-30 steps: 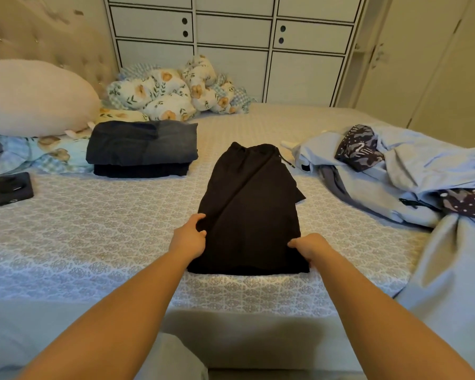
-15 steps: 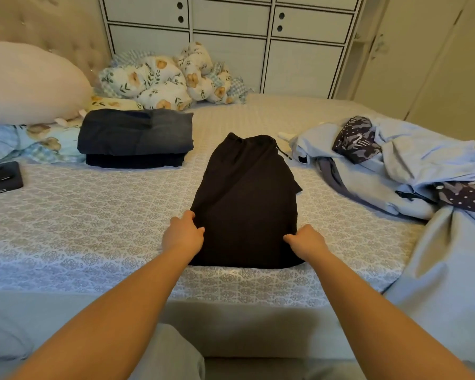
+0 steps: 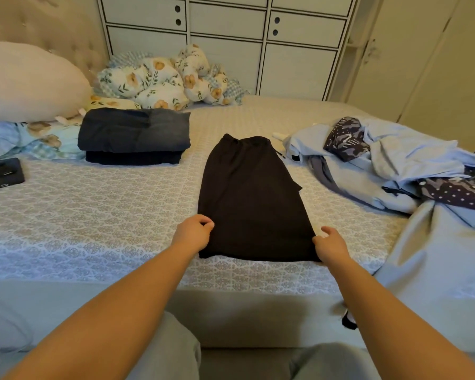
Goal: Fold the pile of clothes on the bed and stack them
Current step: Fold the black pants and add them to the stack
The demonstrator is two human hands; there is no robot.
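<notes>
A black garment [image 3: 250,196] lies flat and lengthwise in the middle of the bed, its waistband at the far end. My left hand [image 3: 194,233] pinches its near left corner. My right hand [image 3: 331,245] grips its near right corner. A stack of folded dark clothes [image 3: 133,135] sits at the back left. A pile of unfolded light blue and dark patterned clothes [image 3: 395,165] lies at the right.
The bed [image 3: 93,215] has a patterned grey cover. A dark phone [image 3: 2,174] lies at the far left. A large pillow [image 3: 28,83] and floral cushions [image 3: 162,80] sit by the headboard. White cupboards [image 3: 231,37] stand behind the bed.
Both hands have slid a little toward me along the garment's sides and now hold its near corners. The garment itself has stayed flat.
</notes>
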